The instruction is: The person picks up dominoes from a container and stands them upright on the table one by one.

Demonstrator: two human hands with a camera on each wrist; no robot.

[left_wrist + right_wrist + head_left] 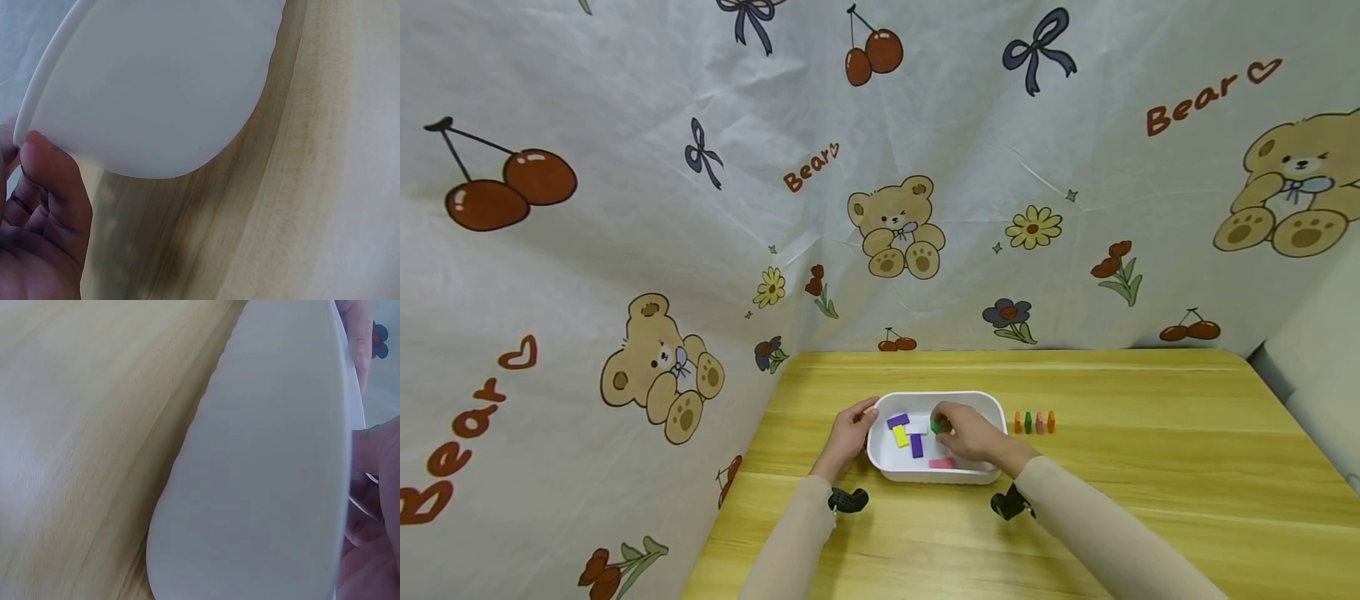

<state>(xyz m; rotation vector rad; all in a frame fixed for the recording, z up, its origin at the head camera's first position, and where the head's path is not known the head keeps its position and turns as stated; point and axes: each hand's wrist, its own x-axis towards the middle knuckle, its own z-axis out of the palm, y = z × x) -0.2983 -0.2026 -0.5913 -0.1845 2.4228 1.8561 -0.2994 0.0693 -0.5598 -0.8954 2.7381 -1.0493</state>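
Note:
A white plastic basin stands on the table, and my left hand pinches its left rim between thumb and fingers. Inside it, my right hand pinches a green block; the fingers hide part of that block. Left of this hand lie two purple blocks, one of them nearer the front, beside a yellow block and a white block. Close to the front wall is a pink block. In the right wrist view the basin wall hides the fingertips.
Just right of the basin, several small blocks stand upright in a row, among them a green one and a pink one. The wooden table reaches back to a patterned cloth with bears and cherries.

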